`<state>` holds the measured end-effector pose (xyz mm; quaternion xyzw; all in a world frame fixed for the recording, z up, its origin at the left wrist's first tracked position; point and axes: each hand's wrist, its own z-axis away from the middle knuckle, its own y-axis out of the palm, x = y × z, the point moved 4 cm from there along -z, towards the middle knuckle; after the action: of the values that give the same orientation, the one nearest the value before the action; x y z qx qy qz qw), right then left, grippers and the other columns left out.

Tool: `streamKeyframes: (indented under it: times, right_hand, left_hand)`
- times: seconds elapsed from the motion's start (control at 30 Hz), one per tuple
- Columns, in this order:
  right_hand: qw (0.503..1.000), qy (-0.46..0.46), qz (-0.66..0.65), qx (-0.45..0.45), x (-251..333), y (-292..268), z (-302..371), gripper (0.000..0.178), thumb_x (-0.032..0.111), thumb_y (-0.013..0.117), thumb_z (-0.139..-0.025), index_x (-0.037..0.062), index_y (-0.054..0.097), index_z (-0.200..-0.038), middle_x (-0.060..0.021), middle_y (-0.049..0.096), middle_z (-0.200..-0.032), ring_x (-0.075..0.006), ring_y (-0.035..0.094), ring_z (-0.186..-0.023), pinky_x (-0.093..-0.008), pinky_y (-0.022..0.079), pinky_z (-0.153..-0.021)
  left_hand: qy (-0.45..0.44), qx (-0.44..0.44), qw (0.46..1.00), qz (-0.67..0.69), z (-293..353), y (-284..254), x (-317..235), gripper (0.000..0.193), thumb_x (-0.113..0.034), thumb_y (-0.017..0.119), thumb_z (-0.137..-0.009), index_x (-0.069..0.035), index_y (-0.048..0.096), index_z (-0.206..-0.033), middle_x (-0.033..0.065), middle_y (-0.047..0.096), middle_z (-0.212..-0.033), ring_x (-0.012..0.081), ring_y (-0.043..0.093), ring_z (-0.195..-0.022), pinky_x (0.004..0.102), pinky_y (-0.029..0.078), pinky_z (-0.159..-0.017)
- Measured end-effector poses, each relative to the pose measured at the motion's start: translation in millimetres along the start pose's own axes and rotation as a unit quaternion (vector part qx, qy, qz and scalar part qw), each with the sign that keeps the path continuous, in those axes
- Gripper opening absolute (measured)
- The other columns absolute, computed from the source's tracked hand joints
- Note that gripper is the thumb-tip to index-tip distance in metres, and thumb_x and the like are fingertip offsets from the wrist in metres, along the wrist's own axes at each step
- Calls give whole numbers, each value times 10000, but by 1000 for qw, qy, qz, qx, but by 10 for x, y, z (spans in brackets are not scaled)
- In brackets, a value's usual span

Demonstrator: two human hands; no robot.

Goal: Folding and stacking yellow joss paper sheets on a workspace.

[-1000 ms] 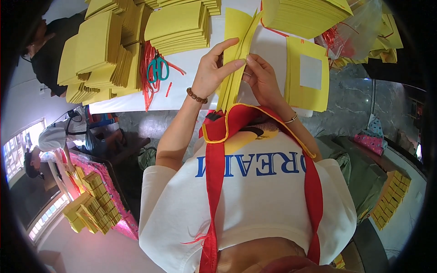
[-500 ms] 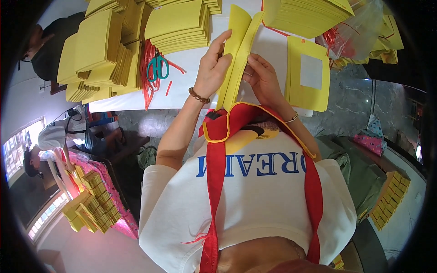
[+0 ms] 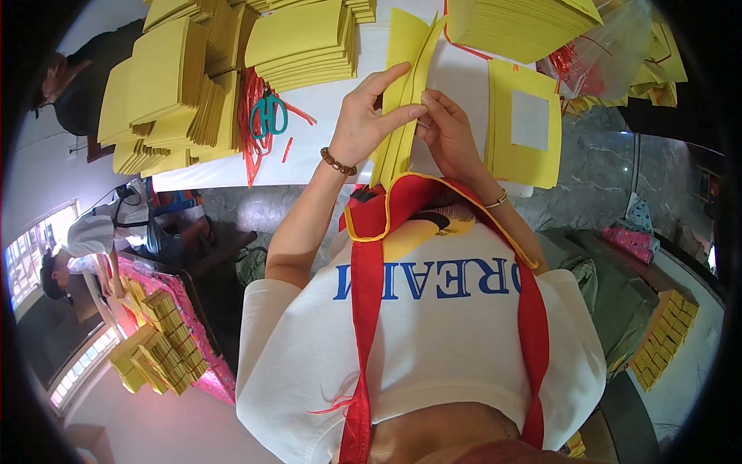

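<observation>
A folded yellow paper sheaf (image 3: 398,143) stands on edge at the table's front, partly spread into layers, its lower end close to my red apron. My left hand (image 3: 369,112) grips it from the left; the thumb stretches across the layers to the right edge. On that edge the thumb and fingers of my right hand (image 3: 450,133) pinch the paper, the two hands' tips nearly meeting. To the right lies a flat yellow paper piece (image 3: 498,158) with a pale rectangle on it. How many layers I hold cannot be made out.
Stacks of yellow paper (image 3: 297,46) fill the table's left and back, with another tall stack (image 3: 518,31) at back right. Teal-handled scissors (image 3: 268,116) lie on red plastic strips (image 3: 249,147). A clear bag (image 3: 618,46) sits far right. Another person (image 3: 97,232) is at left.
My left thumb has swung right across the yellow paper toward my right fingertips, and the left fingers have shifted lower. The layers have opened somewhat. My right hand has barely moved.
</observation>
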<state>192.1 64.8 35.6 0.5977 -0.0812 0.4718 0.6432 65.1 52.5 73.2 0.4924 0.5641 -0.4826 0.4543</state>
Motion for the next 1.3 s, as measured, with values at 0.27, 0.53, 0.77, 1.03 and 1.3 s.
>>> streamKeyframes:
  times: [0.27,0.53,0.77,1.03,1.3]
  right_hand:
    - [1000,12,-14,17,15,50,-2,214,180,504,-897,18,535,-1033,-61,588,-978,-151,575,-897,-284,486,-756]
    - [1000,5,-2,23,13,19,-11,248,176,473,-910,5,530,-1080,-80,585,-1028,-182,573,-957,-316,498,-788]
    - [1000,8,7,21,6,20,7,243,182,480,-906,13,533,-1072,-76,583,-1028,-183,575,-946,-331,492,-793]
    - [1000,9,-1,27,-7,-10,-13,242,182,483,-900,18,530,-1071,-79,586,-1019,-184,577,-938,-336,488,-795]
    - [999,-1,2,38,11,49,45,258,177,469,-901,10,527,-1088,-76,592,-1017,-187,579,-939,-345,485,-800]
  left_hand:
    - [-40,5,999,3,14,-36,40,391,-108,571,-807,1,520,-1179,42,561,-910,81,511,-760,213,425,-669]
    - [-36,-37,998,34,10,-56,46,361,-33,430,-824,-17,524,-1173,78,589,-967,114,556,-849,235,441,-757]
    - [-47,8,999,-13,36,-41,-21,357,-58,434,-859,-23,507,-1207,50,581,-1022,65,522,-868,201,421,-757]
    - [-34,-14,999,-24,20,-19,1,355,-122,551,-829,9,537,-1159,86,597,-983,92,543,-812,223,443,-716]
    - [-42,-75,992,90,90,-28,-15,324,-68,470,-839,5,538,-1148,91,600,-989,110,545,-858,240,443,-760]
